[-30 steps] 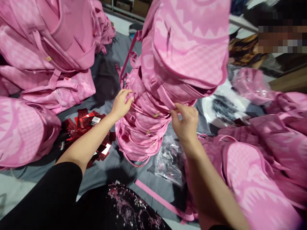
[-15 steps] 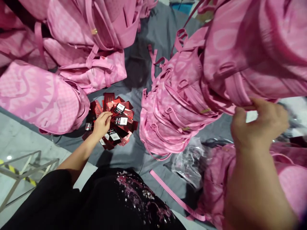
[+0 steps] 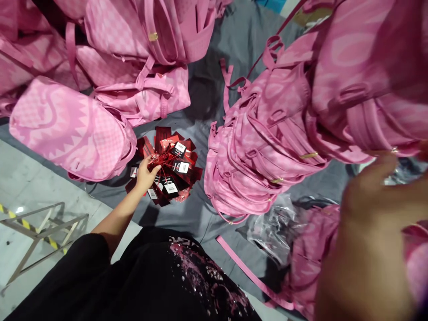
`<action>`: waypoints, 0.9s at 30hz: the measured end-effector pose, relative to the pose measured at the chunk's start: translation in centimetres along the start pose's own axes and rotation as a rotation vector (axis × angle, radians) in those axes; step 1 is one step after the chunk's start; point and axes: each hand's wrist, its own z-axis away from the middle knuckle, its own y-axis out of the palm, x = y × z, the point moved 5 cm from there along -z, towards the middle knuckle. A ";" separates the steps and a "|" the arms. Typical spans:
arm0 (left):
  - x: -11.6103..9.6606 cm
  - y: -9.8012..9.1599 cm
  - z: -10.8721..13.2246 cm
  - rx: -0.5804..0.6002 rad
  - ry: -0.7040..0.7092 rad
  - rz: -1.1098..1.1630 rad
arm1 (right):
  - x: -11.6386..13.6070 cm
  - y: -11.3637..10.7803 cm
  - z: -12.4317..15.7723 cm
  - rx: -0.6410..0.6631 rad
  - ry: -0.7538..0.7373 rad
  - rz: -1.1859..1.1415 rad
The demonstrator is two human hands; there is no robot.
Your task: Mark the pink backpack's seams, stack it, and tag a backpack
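Note:
My left hand (image 3: 147,174) is pinched around the gathered red strings of a bunch of hang tags (image 3: 171,186). The red and black tags fan out on the grey cloth, several with white barcode stickers. At the right edge my right hand (image 3: 377,191) is smeared by motion and partly cut off by the frame. Its fingertips are close to the lower edge of a large pink backpack (image 3: 354,62), near a small gold zipper pull; whether they touch it I cannot tell.
Pink backpacks (image 3: 254,147) lie overlapped in a row at centre right. More pink bags (image 3: 73,133) pile up at the left. A clear plastic bag (image 3: 276,229) and another backpack (image 3: 309,258) lie at lower right. A metal frame (image 3: 33,240) stands on the floor at left.
The view has shifted, so most things sit further right. My left fingers have closed on the tag strings. My right hand has moved right and nearer the camera, away from the backpack's front.

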 end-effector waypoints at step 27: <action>-0.6 1.1 -6.1 0.215 0.039 -0.016 | 28.7 11.9 26.8 1.370 0.434 -0.298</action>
